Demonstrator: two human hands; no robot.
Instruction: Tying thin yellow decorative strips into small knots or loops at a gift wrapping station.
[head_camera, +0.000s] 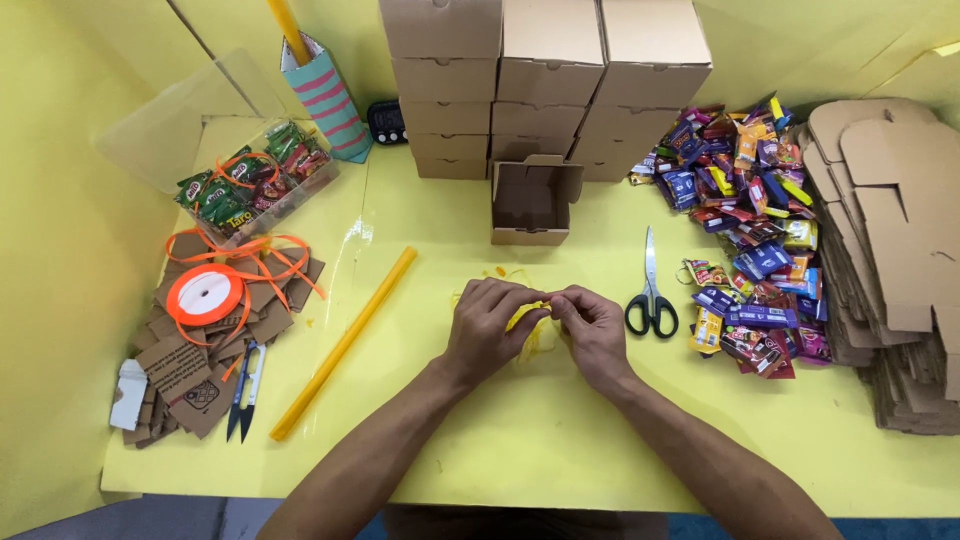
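Yellow crinkly plastic strip (530, 322) pinched between your left hand (487, 325) and right hand (592, 328), mid-knot by the look of it; black-handled scissors (651, 290) probably next.

open brown carton (532, 203) mid-table | closed brown cartons (545, 85) stacked just behind it | bright sweet packets (745, 235) heaped to its right | green sachets (228, 195) far left | small black screen (386, 121) behind-left

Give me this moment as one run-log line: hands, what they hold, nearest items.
left hand: pinching yellow ribbon | right hand: pinching same ribbon | nearest: scissors right, open small carton behind, yellow table
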